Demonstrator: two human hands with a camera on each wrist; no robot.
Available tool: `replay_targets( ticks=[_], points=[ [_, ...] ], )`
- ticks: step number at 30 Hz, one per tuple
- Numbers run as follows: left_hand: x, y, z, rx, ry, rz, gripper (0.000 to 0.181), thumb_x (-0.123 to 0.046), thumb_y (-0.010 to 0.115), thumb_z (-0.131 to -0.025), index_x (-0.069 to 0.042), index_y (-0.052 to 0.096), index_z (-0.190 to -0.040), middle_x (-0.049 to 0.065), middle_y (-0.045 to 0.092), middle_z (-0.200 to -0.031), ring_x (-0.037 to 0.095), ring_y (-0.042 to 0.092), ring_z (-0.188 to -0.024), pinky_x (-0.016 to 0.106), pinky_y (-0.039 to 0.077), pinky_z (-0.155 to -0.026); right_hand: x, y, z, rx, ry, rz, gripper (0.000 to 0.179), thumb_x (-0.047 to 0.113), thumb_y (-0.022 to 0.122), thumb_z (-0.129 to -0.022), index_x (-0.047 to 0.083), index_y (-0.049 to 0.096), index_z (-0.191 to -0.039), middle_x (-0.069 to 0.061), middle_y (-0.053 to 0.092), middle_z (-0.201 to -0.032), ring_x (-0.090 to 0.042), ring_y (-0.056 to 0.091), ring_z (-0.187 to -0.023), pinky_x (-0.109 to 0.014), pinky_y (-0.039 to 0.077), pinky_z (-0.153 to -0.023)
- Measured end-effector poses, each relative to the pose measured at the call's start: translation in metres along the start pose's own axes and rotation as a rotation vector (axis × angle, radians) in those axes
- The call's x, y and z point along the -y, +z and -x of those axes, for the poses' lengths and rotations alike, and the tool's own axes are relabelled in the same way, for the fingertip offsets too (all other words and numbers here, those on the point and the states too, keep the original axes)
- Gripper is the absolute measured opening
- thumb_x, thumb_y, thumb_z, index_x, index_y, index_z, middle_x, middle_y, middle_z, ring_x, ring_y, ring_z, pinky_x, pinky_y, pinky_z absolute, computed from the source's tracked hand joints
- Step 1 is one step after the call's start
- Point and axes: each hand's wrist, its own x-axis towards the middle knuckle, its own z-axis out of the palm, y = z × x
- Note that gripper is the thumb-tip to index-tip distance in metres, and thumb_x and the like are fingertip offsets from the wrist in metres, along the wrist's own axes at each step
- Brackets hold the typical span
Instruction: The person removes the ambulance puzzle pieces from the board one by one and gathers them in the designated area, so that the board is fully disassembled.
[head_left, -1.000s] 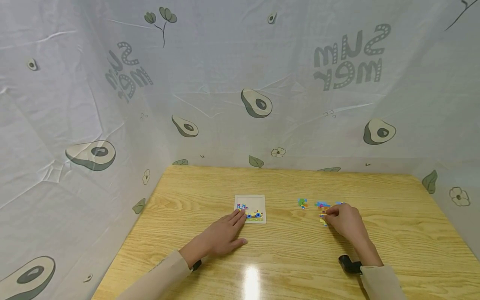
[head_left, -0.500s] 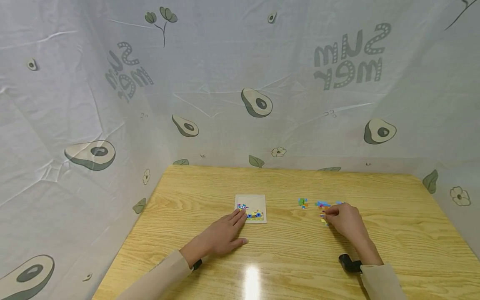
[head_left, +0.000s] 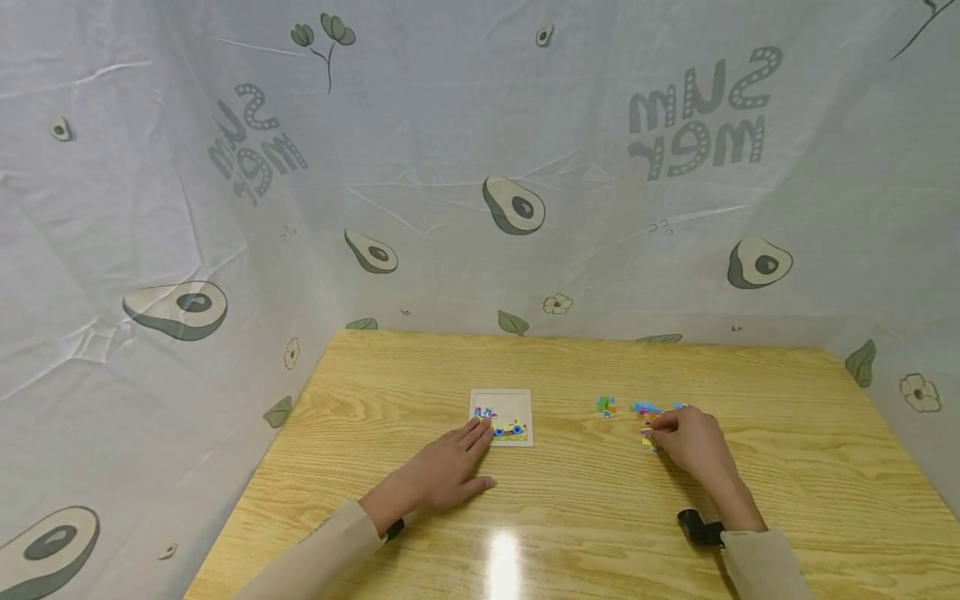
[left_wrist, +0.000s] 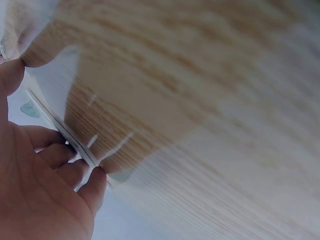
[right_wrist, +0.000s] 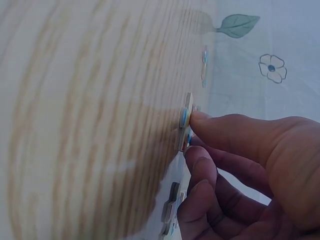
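A square white puzzle tray (head_left: 513, 402) lies on the table in the head view, with joined pieces showing a yellow vehicle with blue wheels (head_left: 510, 431) along its lower part. My left hand (head_left: 442, 475) rests with straight fingers on the tray's lower left corner, hiding that part of the picture. In the left wrist view, its fingertips lie along the tray's thin edge (left_wrist: 65, 132). Farther right, my right hand (head_left: 693, 446) pinches a small puzzle piece (right_wrist: 184, 117) between thumb and fingers, close over the table. A yellow piece (head_left: 648, 443) lies just below those fingertips.
Loose pieces lie around the right hand: a green one (head_left: 605, 405) to its left, a blue one (head_left: 643, 407) behind the fingertips and another blue one (head_left: 679, 406) partly hidden by the hand. A printed curtain (head_left: 450, 250) borders the wooden table (head_left: 577, 517) at back and sides.
Both hands stay nearly in place. The yellow piece below the right fingertips looks very slightly shifted.
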Motion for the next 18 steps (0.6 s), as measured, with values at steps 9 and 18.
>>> replay_targets(
  ticks=[9,18],
  points=[
    [-0.001,-0.002,-0.001,-0.001,-0.001,0.004,0.08,-0.06,0.036,-0.111,-0.009,0.018,-0.17,0.008,0.014,-0.179,0.025,0.015,-0.167,0.045,0.029,-0.133,0.007,-0.017,-0.003,-0.093,-0.031,-0.064,0.028,0.016,0.067,-0.101,-0.008,0.074,-0.113,-0.024,0.077,-0.099,-0.026,0.071,-0.079,-0.037,0.058,-0.063],
    [-0.002,-0.003,-0.001,0.001,0.004,0.009,0.079,-0.058,0.037,-0.111,-0.008,0.019,-0.169,0.01,0.015,-0.178,0.027,0.016,-0.166,0.046,0.03,-0.132,0.034,-0.021,-0.016,-0.115,-0.056,-0.087,0.029,0.022,0.067,-0.103,-0.004,0.077,-0.113,-0.021,0.078,-0.101,-0.029,0.071,-0.084,-0.037,0.058,-0.067]
  ],
)
